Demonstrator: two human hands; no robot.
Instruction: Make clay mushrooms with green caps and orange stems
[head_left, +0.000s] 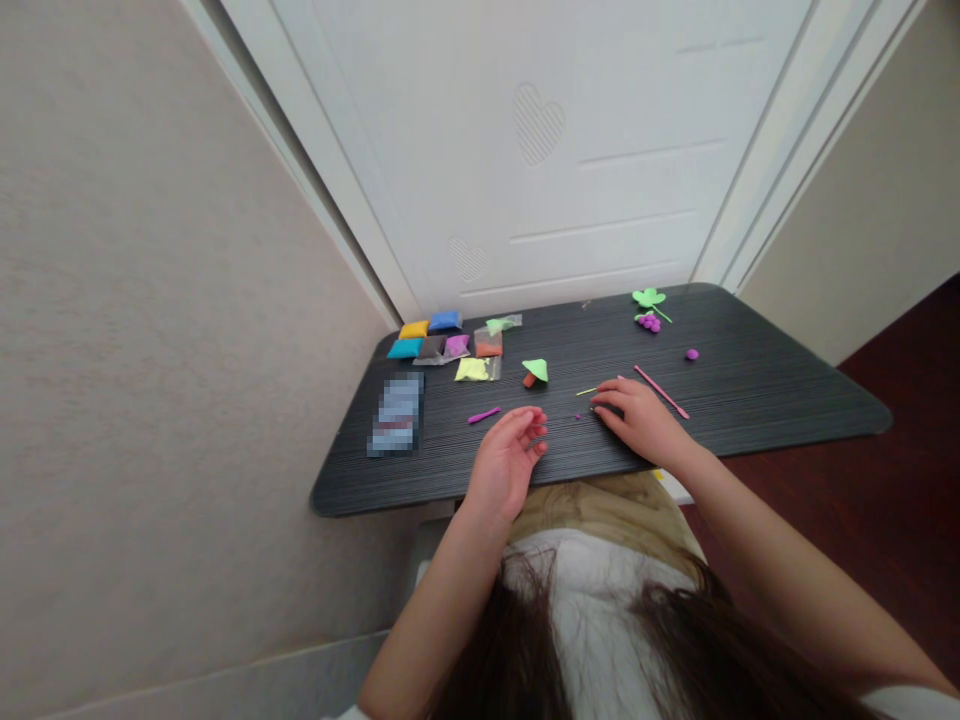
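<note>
Yellow strand (pixel 586 391), very thin, lies on the dark tabletop (pixel 780 380) just beside the fingertips of my right hand (pixel 598 400). A purple speck (pixel 577 416) sits near it, on the side closer to me. My right grip is low over the tabletop with fingers bent; I cannot tell whether the thumb and fingers pinch something tiny or stand apart. My left hand (pixel 541 432) is turned partly palm-up, its fingers loosely curled; what may be between them is hidden from me. A purple stick (pixel 484 415) lies close to that hand, on its far left side. Beyond my hands, a green cap (pixel 535 370) rests tilted on a reddish stem (pixel 529 380). Past my right hand a long pink stick (pixel 661 392) lies at a slant. Farther right is a purple ball (pixel 691 354), and near the back edge a purple cluster (pixel 650 323) lies just in front of a green leaf shape (pixel 649 298). Small packets (pixel 405 348) in several colours are grouped at the back left, with a blurred blue item (pixel 396 415) in front of them.
</note>
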